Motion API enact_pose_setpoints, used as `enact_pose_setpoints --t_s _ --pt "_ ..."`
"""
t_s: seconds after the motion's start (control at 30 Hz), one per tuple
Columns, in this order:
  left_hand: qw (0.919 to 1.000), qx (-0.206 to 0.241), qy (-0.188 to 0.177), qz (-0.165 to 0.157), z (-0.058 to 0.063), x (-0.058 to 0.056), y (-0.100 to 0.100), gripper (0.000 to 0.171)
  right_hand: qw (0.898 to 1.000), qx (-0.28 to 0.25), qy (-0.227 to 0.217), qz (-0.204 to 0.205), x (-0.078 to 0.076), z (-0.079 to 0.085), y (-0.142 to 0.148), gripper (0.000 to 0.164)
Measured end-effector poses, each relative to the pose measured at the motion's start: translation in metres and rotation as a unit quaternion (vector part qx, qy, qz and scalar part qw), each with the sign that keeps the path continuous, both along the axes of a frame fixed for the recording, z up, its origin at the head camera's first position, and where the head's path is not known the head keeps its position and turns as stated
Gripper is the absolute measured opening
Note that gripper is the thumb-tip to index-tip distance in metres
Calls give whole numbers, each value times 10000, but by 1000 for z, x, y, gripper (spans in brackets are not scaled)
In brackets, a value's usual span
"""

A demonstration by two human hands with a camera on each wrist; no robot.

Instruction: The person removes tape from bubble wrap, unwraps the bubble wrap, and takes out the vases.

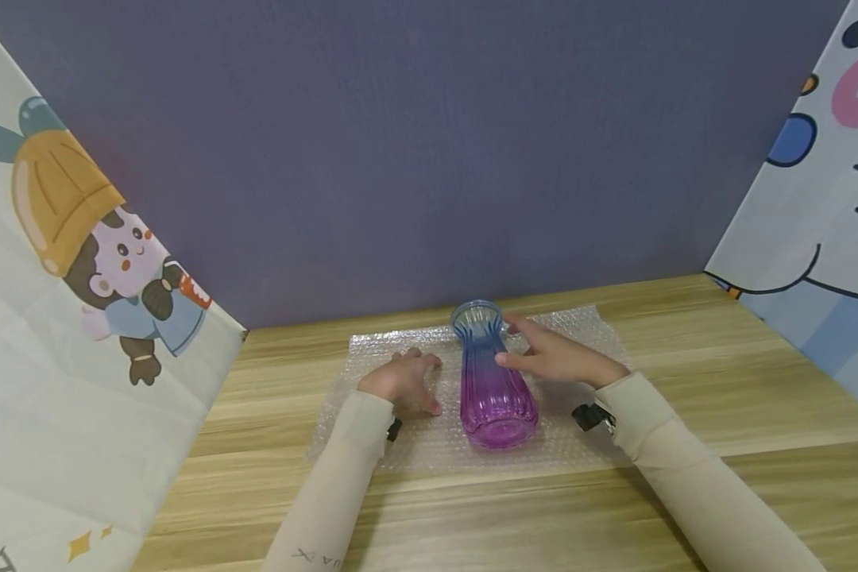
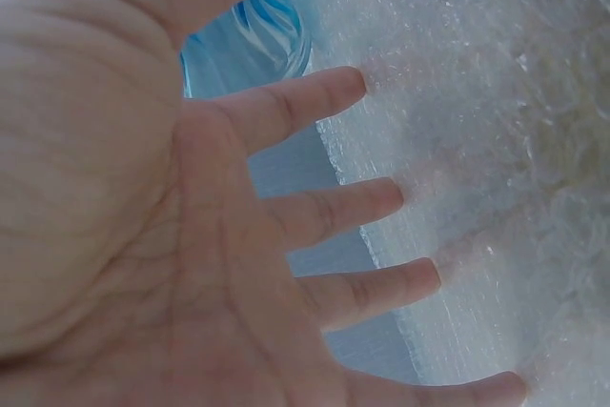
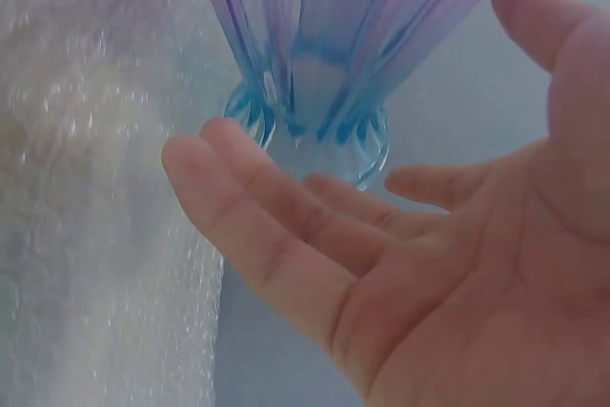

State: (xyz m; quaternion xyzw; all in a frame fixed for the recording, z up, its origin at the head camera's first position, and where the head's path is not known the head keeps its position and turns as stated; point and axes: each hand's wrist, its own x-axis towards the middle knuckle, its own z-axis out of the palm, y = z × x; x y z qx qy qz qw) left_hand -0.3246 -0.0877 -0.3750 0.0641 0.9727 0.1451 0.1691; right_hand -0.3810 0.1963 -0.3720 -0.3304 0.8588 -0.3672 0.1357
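Observation:
A ribbed glass vase (image 1: 496, 389), blue at its flared neck and purple-pink at its base, lies on a sheet of bubble wrap (image 1: 415, 449). Its mouth points toward the back panel. My right hand (image 1: 554, 353) is at the vase's right side, thumb tip at its body and loosely straight fingers by the neck. In the right wrist view, those fingers (image 3: 276, 245) cross in front of the blue rim. To the left of the vase, my left hand (image 1: 403, 381) is spread over the wrap, holding nothing; its fingers (image 2: 334, 212) overlap the wrap in the left wrist view.
Beneath the wrap is a wood-grain table (image 1: 272, 445). A dark blue-grey panel (image 1: 400, 159) rises along its back edge. White panels with cartoon prints flank it, the left panel (image 1: 28, 357) and the right panel (image 1: 779, 230). Black wrist cameras sit under both cuffs.

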Motion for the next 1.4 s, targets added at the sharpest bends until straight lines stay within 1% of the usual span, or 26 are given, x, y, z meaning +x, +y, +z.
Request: enact_pose_setpoints --t_s 0.17,0.23,0.37,0.47,0.53,0.7,0.87,1.07,1.23,1.4 --pt "10000 -9 6 -23 0 -1 0 84 9999 111 -23 -28 2 0 -5 90" --pt "10000 -7 17 -24 0 -1 1 84 9998 154 -104 -78 4 0 -6 91" --pt "10000 -17 33 -16 0 0 1 83 9987 -41 -496 -104 8 -1 -10 92" --pt "10000 -1 22 -7 0 -1 2 83 9959 -237 -857 -156 8 -2 -13 93" --pt "10000 35 7 2 0 -1 2 83 9944 -284 -998 -213 8 -3 -15 95" --pt "10000 94 21 -17 -1 -4 2 83 9926 -191 -1134 -390 10 -5 -19 93" --pt "9999 104 19 -45 -2 -6 1 83 9899 -249 -1329 -421 12 -8 -20 89" --pt "9999 52 46 -75 -3 -6 1 84 9802 -575 -1880 -227 11 -17 -24 89" --pt "10000 15 47 -83 -2 -5 1 84 9712 -800 -2234 -215 10 -20 -25 87" --pt "10000 20 37 -62 -2 -5 2 84 9631 -821 -2555 -195 10 -21 -24 85"
